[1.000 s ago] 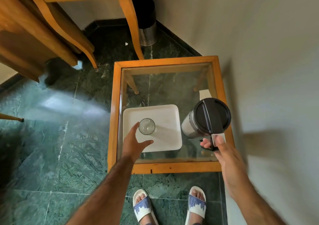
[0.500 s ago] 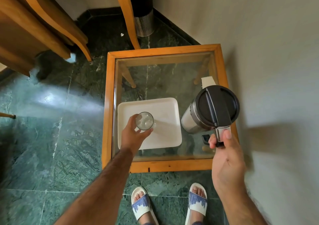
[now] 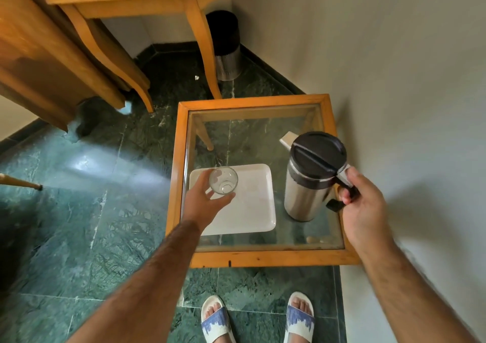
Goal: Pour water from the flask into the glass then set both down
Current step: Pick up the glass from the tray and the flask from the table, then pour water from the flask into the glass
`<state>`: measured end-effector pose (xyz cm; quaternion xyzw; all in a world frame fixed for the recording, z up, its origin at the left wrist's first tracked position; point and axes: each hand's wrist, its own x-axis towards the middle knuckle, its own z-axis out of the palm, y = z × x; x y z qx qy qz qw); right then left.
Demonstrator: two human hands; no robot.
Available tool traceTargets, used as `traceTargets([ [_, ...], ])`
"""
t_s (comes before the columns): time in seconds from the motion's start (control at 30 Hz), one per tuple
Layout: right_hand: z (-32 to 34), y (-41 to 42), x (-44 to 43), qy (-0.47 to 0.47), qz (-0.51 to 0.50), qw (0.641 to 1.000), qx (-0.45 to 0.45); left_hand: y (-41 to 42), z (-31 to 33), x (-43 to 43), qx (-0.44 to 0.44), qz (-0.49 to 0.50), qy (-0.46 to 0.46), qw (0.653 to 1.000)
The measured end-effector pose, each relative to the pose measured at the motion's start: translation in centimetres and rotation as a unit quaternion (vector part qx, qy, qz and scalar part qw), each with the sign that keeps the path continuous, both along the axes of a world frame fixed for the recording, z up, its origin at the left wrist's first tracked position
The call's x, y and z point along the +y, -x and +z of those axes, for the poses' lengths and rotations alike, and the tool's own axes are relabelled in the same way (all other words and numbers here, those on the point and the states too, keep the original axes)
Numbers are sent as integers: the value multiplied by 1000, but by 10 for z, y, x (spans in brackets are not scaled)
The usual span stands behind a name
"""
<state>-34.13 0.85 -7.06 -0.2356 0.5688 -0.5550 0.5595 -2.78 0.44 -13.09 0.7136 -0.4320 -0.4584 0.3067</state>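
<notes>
A clear empty glass (image 3: 223, 181) is gripped by my left hand (image 3: 206, 202), lifted slightly above the left part of a white tray (image 3: 256, 211). A steel flask (image 3: 306, 185) with a black lid stands upright to the right of the tray, over the glass-topped side table (image 3: 260, 258). My right hand (image 3: 361, 206) is closed around the flask's black handle, thumb near the lid's lever. Whether the flask's base still touches the tabletop I cannot tell.
The wall runs close along the table's right side. A wooden chair (image 3: 131, 9) and a dark bin (image 3: 226, 45) stand beyond the table on the green marble floor. A small white object (image 3: 288, 139) lies behind the flask. My sandalled feet (image 3: 257, 319) are just before the table.
My left hand closed on the glass and raised it off the tray. My right hand took the flask's handle, and the flask now stands more upright than half a second ago.
</notes>
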Motion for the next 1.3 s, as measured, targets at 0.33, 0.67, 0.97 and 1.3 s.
traceTargets([
  [0.33,154,7,-8,50,67,996,43,15,147,-2,5,-28,68,997],
  [0.67,346,-3,-24,143,154,971,115,32,316,2,24,-14,173,985],
  [0.97,495,-33,-41,178,235,936,190,18,446,6,30,-12,247,968],
  [1.3,611,-71,-55,182,323,880,296,2,516,18,60,-21,286,956],
])
